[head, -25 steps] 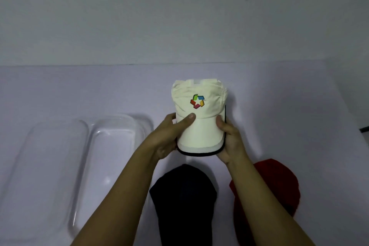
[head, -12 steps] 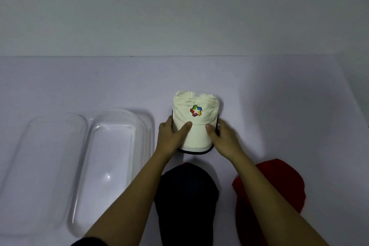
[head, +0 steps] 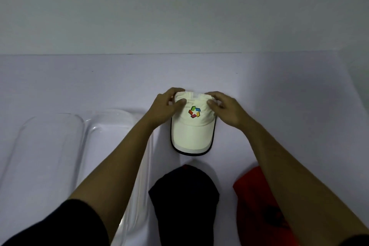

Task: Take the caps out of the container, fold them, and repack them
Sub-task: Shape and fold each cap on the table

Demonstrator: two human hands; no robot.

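Observation:
A cream cap with a colourful logo and a dark-edged brim lies flat on the white table, brim toward me. My left hand grips the left side of its folded crown, thumb on top. My right hand grips the right side of the crown the same way. A dark navy cap lies nearer to me, and a red cap sits to its right, partly hidden by my right forearm. The clear plastic container stands at the left, with its clear lid beside it.
The white table stretches to a pale wall at the back. Its right edge runs diagonally at the far right. My forearms cross over the container's right rim and the red cap.
The cream cap went from held up above the table to lying flat on it. Both hands slid from the brim's sides up to the crown.

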